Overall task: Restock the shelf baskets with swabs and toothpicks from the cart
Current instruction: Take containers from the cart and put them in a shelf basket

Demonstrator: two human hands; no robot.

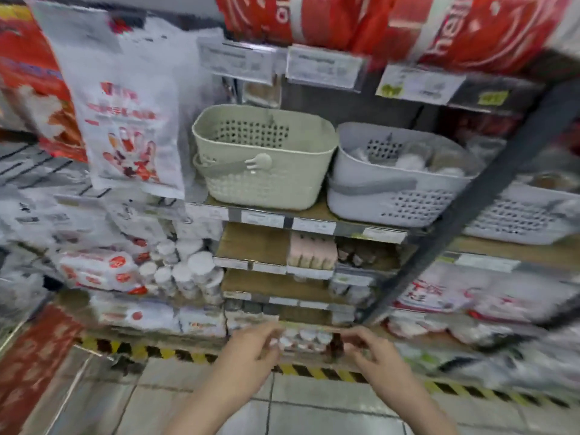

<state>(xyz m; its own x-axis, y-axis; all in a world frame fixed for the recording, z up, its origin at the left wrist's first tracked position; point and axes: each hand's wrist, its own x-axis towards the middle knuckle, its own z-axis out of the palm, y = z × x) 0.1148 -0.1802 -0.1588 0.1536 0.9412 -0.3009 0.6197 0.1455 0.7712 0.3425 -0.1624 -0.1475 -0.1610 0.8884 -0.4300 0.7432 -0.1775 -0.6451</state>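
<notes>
A clear wrapped pack of small white-capped tubs (306,337) hangs low in front of the shelves. My left hand (257,346) grips its left end and my right hand (365,348) pinches its right end. Above, on the middle shelf, a cream basket (263,180) stands with nothing showing over its rim. Next to it on the right, a grey basket (392,196) holds several round tubs. A third grey basket (521,221) sits further right, partly behind a dark slanted bar. The picture is blurred.
The dark slanted bar (489,189) crosses in front of the right baskets. Stacked white tubs (191,271) and red-and-white packs (100,270) fill the lower left shelves. Bagged goods hang at upper left. Black-and-yellow tape (317,370) edges the tiled floor below.
</notes>
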